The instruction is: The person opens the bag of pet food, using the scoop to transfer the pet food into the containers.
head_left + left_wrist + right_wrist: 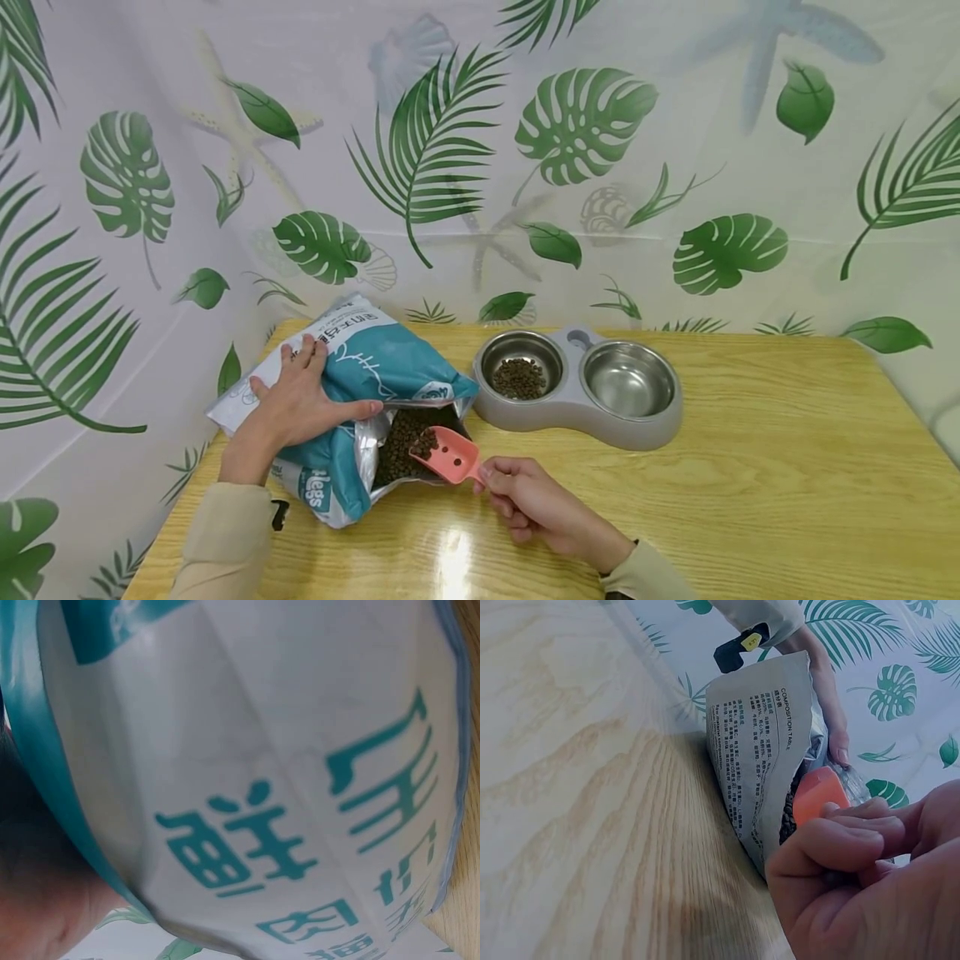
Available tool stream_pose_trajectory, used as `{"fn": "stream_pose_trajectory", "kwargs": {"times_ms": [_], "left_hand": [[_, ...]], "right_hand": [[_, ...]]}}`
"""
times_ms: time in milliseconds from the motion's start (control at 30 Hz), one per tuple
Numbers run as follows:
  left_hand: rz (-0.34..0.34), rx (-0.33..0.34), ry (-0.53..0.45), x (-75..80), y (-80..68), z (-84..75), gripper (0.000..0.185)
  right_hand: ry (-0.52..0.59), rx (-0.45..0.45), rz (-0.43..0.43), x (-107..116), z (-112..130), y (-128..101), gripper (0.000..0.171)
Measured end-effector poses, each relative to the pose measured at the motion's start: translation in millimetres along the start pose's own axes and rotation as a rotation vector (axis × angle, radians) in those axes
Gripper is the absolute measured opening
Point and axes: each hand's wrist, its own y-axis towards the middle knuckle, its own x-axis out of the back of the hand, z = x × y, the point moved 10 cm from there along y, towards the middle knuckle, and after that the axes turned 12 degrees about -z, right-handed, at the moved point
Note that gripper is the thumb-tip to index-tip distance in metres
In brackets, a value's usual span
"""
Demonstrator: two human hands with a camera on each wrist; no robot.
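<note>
- Pinching the scoop's handle, the right hand [536,508] sits just outside the bag [397,350], off its mouth; its thumb and curled fingers close on the handle's end.
- Lying spread on the bag's upper side, the left hand [303,404] presses down with its palm, the thumb stretched toward the edge of the mouth.
- The pink scoop [453,457] is at the bag's mouth, its lip over the kibble [401,450] inside and its handle outside; a few pieces rest in it.
- It looks light, stiff and probably plastic, smooth enough to twist if held loosely; the handle, well back from the bag's lining [367,454], seems the best place to hold.
- The bag seems soft and floppy, fairly heavy with its fill, its glossy skin likely a bit slippery; a flat palm on top or a pinch at the mouth's edge should steady it.
- The scoop's long axis runs from the right hand toward the bag's inside, lip inward.
- The bag lies on the counter [750,433], its long axis slanting from the closed far-left end to the mouth, which faces near-right; the double bowl [573,387] stands just to its right.
</note>
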Motion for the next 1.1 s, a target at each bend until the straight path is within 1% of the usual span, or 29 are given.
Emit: {"fn": "stream_pose_trajectory", "kwargs": {"times_ms": [167,333,433,567,633,733,900,1033,1100], "left_hand": [[0.002,0.001,0.003,-0.5,0.0,0.4,0.136],[0.006,0.004,-0.004,-1.0,-0.4,1.0,0.136],[0.004,0.003,-0.008,-0.9,-0.2,0.6,0.136],[0.005,0.002,0.001,-1.6,0.7,1.1,0.137],[0.007,0.002,0.007,-1.7,1.1,1.9,0.137],[0.007,0.001,0.006,-1.2,1.4,2.1,0.137],[0.007,-0.001,0.006,-0.8,0.5,1.1,0.136],[0.006,0.0,0.004,-1.1,0.0,1.4,0.136],[0.004,-0.002,0.001,-1.1,0.4,1.2,0.136]], "right_hand": [[0.014,0.017,0.028,-2,6,-3,0.029],[0.066,0.087,0.122,-9,19,-8,0.033],[0.082,0.121,0.162,-13,24,-11,0.035],[0.069,0.131,0.176,-14,26,-12,0.034],[0.048,0.14,0.161,-11,28,-12,0.033],[-0.007,0.183,0.107,-1,36,-13,0.034],[-0.11,0.258,-0.069,28,58,-12,0.036],[-0.245,0.304,-0.268,61,77,-10,0.039],[-0.362,0.366,-0.393,80,89,-9,0.039]]}}
